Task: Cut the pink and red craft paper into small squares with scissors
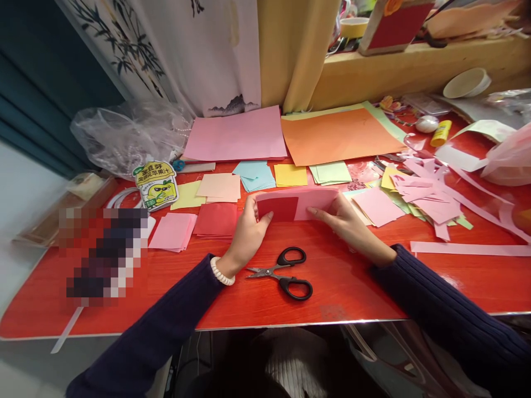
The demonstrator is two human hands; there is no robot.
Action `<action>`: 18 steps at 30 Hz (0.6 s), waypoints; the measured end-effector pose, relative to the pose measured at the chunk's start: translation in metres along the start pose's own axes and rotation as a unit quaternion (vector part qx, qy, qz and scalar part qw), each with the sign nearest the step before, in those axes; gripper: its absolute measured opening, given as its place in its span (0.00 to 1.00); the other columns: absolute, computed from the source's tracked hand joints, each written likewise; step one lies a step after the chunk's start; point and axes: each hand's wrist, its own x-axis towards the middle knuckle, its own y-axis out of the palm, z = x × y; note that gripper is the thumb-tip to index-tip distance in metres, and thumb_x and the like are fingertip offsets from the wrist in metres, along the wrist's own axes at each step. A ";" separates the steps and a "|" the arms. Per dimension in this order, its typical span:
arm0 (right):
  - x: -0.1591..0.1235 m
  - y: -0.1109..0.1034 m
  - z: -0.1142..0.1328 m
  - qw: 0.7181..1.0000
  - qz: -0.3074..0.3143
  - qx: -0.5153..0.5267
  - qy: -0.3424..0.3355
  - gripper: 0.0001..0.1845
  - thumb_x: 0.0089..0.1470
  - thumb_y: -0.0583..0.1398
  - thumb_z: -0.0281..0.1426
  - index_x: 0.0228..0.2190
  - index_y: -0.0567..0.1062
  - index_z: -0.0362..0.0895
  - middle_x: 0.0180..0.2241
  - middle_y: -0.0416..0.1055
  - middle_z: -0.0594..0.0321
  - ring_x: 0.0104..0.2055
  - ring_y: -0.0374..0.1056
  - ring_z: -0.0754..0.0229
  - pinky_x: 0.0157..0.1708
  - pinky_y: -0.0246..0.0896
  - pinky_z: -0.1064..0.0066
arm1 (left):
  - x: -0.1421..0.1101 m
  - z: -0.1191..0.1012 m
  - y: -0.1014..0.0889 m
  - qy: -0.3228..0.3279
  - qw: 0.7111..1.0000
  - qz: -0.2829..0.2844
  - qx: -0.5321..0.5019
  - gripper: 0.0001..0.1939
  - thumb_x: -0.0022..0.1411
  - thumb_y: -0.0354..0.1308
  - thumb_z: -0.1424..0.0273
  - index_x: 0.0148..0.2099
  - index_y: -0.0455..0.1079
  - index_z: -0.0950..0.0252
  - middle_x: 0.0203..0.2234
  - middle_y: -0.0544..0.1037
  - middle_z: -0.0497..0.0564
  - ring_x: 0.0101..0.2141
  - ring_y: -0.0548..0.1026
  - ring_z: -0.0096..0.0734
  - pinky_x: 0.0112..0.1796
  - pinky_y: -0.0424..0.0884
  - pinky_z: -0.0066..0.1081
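Both hands hold a long pink paper strip point(307, 204) a little above the table, its face tipped toward me. A red paper square point(284, 209) lies against the strip's left part. My left hand point(251, 226) is closed on the left end, its thumb pressing the red square. At the other end, my right hand point(341, 216) grips the pink strip with the thumb in front. Fingers behind the paper are partly hidden. Below, scissors point(277, 273) with black handles lie partly spread on the table, touched by neither hand.
Stacks of coloured squares, including red squares point(215, 219) and pink squares point(173, 232), lie around the hands. Pink sheets point(236, 135) and orange sheets point(340, 135) lie behind. Pink scraps point(429, 199) and a glue stick point(441, 133) are on the right. A plastic bag point(128, 138) sits left.
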 end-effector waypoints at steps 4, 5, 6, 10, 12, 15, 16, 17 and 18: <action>0.001 -0.001 -0.001 1.000 0.002 0.002 -0.008 0.15 0.56 0.58 0.40 0.43 0.63 0.48 0.44 0.69 0.59 0.46 0.67 0.54 0.45 0.66 0.58 | 0.000 0.002 -0.002 0.002 1.000 0.002 0.006 0.11 0.62 0.53 0.72 0.47 0.60 0.61 0.40 0.72 0.51 0.44 0.71 0.35 0.47 0.68 0.39; 0.001 -0.001 0.000 1.000 -0.006 -0.012 -0.012 0.13 0.56 0.58 0.39 0.41 0.63 0.48 0.42 0.69 0.60 0.45 0.67 0.55 0.44 0.66 0.59 | -0.001 0.003 -0.002 0.000 1.000 0.002 0.011 0.11 0.62 0.53 0.71 0.47 0.60 0.61 0.37 0.72 0.51 0.42 0.72 0.35 0.45 0.69 0.40; 0.001 -0.002 0.000 0.999 -0.014 -0.027 -0.017 0.12 0.56 0.58 0.39 0.39 0.64 0.48 0.40 0.69 0.61 0.43 0.67 0.55 0.43 0.66 0.60 | -0.001 0.004 -0.002 -0.001 1.000 0.002 0.015 0.10 0.62 0.53 0.70 0.46 0.61 0.60 0.35 0.72 0.50 0.41 0.72 0.36 0.43 0.70 0.40; 0.002 -0.002 0.003 0.998 -0.027 -0.049 -0.027 0.10 0.56 0.58 0.38 0.36 0.63 0.48 0.37 0.68 0.62 0.43 0.67 0.55 0.44 0.66 0.59 | -0.001 0.008 -0.003 0.003 1.000 0.008 0.019 0.09 0.63 0.53 0.69 0.46 0.62 0.59 0.32 0.71 0.49 0.38 0.72 0.35 0.41 0.72 0.40; 0.002 -0.001 0.002 0.999 -0.019 -0.033 -0.033 0.11 0.56 0.57 0.38 0.39 0.64 0.49 0.41 0.69 0.61 0.47 0.66 0.54 0.47 0.64 0.58 | -0.001 0.008 -0.003 0.005 1.000 0.008 0.021 0.10 0.62 0.53 0.69 0.47 0.63 0.59 0.32 0.71 0.49 0.38 0.72 0.35 0.42 0.72 0.40; 0.002 -0.001 0.000 0.999 -0.015 -0.024 -0.036 0.12 0.57 0.57 0.38 0.42 0.64 0.49 0.46 0.69 0.60 0.51 0.65 0.53 0.50 0.62 0.56 | -0.001 0.007 -0.003 0.011 1.000 0.010 0.022 0.10 0.62 0.53 0.69 0.47 0.63 0.59 0.32 0.71 0.49 0.38 0.72 0.35 0.43 0.71 0.40; 0.002 -0.001 -0.001 0.999 -0.015 -0.024 -0.036 0.12 0.57 0.57 0.38 0.42 0.65 0.49 0.47 0.69 0.60 0.51 0.64 0.53 0.51 0.62 0.56 | -0.001 0.006 -0.002 0.013 1.000 0.012 0.022 0.10 0.62 0.53 0.69 0.47 0.63 0.59 0.32 0.71 0.49 0.38 0.72 0.35 0.43 0.71 0.41; 0.002 -0.001 -0.001 0.999 -0.015 -0.024 -0.036 0.13 0.56 0.57 0.38 0.43 0.65 0.49 0.48 0.68 0.60 0.52 0.64 0.53 0.51 0.62 0.56 | -0.001 0.006 -0.002 0.016 1.000 0.014 0.021 0.10 0.63 0.53 0.69 0.47 0.63 0.59 0.32 0.71 0.49 0.38 0.72 0.35 0.44 0.71 0.41; 0.003 -0.002 -0.002 0.999 -0.015 -0.025 -0.037 0.13 0.56 0.57 0.38 0.43 0.65 0.49 0.48 0.68 0.60 0.52 0.64 0.53 0.52 0.61 0.56 | -0.001 0.007 -0.002 0.017 1.000 0.014 0.021 0.10 0.63 0.52 0.69 0.47 0.63 0.59 0.32 0.71 0.49 0.38 0.72 0.35 0.44 0.71 0.41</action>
